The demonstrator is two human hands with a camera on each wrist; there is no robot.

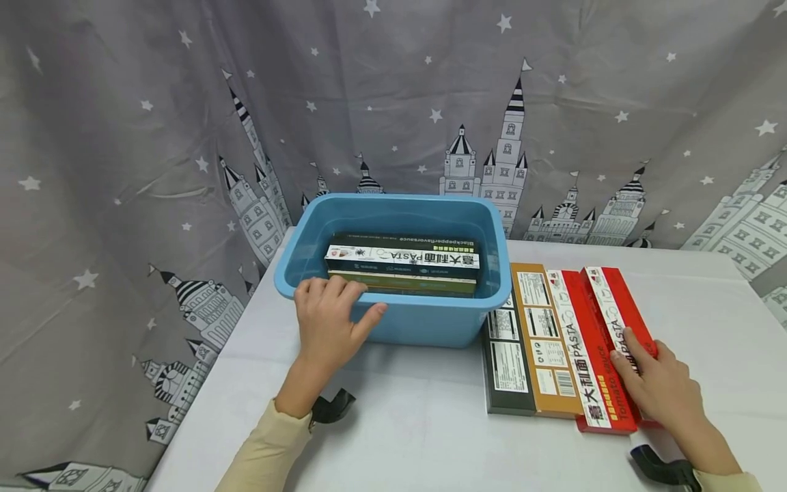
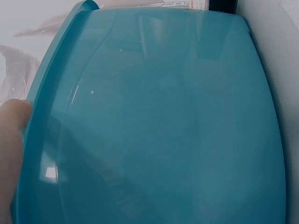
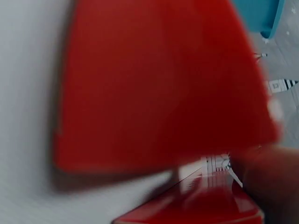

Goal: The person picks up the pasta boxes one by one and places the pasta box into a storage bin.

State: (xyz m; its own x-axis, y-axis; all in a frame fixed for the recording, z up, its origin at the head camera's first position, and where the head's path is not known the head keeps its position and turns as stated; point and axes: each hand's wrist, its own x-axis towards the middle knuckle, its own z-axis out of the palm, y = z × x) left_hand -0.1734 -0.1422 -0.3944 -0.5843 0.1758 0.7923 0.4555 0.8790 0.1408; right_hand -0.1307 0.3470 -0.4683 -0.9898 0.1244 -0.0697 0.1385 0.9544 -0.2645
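Left hand (image 1: 328, 311) and right hand (image 1: 667, 389) at work over a white table (image 1: 424, 424). The left hand has a narrow hold on the near rim of a blue bin (image 1: 418, 321), its fingers hooked over the edge and its thumb lying along the outer side. Beyond that grip, inside the bin, lie a dark box (image 1: 402, 258) lettered "PASTA" and, nearer the fingers, an olive-green box (image 1: 418, 287). The right hand holds the outer red box (image 1: 624, 301) near its close end, thumb towards the bin; the far fingertips are hidden. Just left of this grip is the inner red box (image 1: 587, 335), marked "Tomato sauce"; farther left follow 1 brown box (image 1: 544, 328) and 1 black box (image 1: 509, 369), the latter nearest the bin. The right wrist view shows 2 red boxes, the upper blurred. Black wrist mounts sit behind both grips; a grey curtain (image 1: 369, 82) with stars and castles hangs beyond the bin.
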